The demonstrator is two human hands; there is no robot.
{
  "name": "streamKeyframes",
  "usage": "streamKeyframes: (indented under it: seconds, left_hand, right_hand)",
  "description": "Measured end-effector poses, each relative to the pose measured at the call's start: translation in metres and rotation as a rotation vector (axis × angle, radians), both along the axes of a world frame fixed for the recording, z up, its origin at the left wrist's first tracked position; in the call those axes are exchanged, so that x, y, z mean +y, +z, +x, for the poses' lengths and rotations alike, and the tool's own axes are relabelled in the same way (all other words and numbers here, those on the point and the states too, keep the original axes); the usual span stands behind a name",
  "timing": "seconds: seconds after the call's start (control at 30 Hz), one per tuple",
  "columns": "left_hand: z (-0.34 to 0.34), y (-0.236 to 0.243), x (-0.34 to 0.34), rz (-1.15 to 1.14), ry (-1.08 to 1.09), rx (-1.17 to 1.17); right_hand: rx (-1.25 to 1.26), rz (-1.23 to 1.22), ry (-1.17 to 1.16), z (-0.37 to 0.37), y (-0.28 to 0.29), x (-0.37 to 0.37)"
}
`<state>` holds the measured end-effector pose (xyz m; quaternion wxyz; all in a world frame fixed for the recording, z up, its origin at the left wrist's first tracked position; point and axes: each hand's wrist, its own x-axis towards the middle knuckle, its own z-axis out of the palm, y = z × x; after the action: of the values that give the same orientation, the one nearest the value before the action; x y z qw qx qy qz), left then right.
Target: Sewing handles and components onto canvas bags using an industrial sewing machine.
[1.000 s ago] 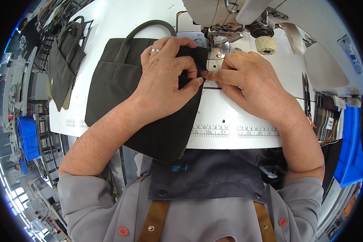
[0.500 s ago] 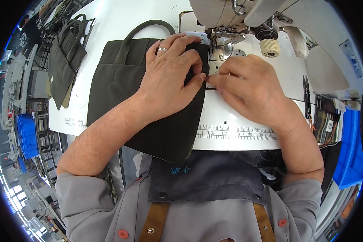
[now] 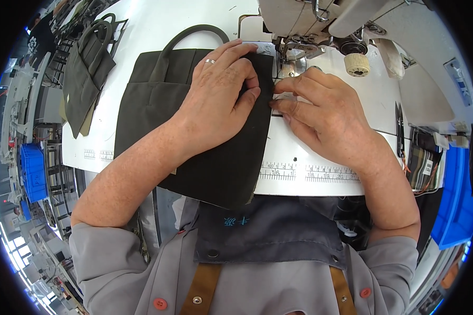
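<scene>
Head view: the bag [image 3: 147,115] lies on the counter [image 3: 284,149] beside the machine [image 3: 428,92]. The left hand [image 3: 218,97] rests across it, grip loose, apparently steadying it; the right hand [image 3: 326,107] meets its edge, whether pinching I cannot tell.

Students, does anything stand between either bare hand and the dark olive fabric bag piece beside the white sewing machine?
Nothing visible: the bare left hand lies on the dark olive fabric piece, and the bare right hand is at its right edge.
</scene>
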<state>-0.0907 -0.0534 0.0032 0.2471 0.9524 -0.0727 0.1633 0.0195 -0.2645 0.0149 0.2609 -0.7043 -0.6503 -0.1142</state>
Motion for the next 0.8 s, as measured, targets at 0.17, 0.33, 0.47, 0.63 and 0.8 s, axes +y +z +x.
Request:
streamKeyframes:
  seconds: [0.17,0.33,0.47,0.63,0.8]
  left_hand:
    - [-0.006,0.004,0.003,0.132,-0.067,-0.100]
    - [-0.029,0.010,0.004,0.258,-0.228,0.050]
    - [-0.034,0.011,-0.003,0.221,-0.095,0.097]
    - [-0.029,0.007,-0.004,0.230,-0.104,0.087]
    - [-0.018,0.004,-0.009,0.221,-0.079,0.060]
  right_hand:
    - [0.003,0.010,0.019,0.002,0.001,0.000]
    - [0.037,-0.007,0.005,0.006,-0.001,0.000]
    - [0.060,-0.015,0.000,0.006,-0.001,-0.001]
    - [0.063,-0.011,-0.016,0.004,-0.001,-0.002]
    - [0.032,-0.044,-0.116,0.003,0.001,-0.004]
